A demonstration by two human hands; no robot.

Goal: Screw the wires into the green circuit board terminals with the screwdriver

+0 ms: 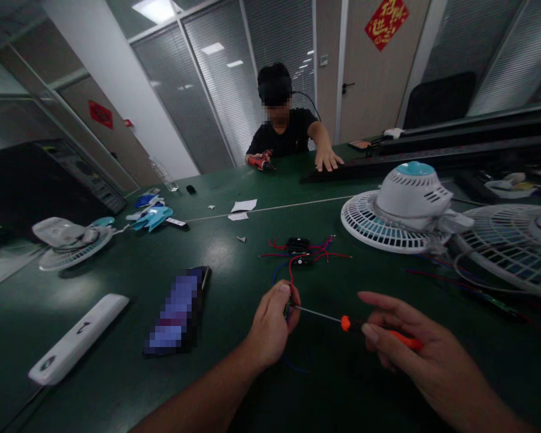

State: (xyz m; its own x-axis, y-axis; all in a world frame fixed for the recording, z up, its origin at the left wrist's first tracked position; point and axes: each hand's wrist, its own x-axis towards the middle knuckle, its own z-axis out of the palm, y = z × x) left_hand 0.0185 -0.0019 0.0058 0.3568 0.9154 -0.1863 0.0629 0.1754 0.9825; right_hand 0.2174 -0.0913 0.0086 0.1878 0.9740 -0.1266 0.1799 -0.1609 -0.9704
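Left hand (270, 322) pinches small wired part (288, 307) between thumb and fingers, above table (228, 294). Right hand (410, 346) holds screwdriver (345, 323), index finger extended. Slanted push may slip tip into left fingers; twisting part may loosen red wire (291, 270).

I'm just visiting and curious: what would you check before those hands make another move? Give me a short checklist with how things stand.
1. Left hand gripping the small wired part: ok.
2. Right hand holding the screwdriver: ok.
3. Screwdriver properly seated in the part: cannot tell, too small to see.
4. Phone apart from the screwdriver: ok, off to the left.
5. Co-worker's hand away from the screwdriver: ok, on the far side.
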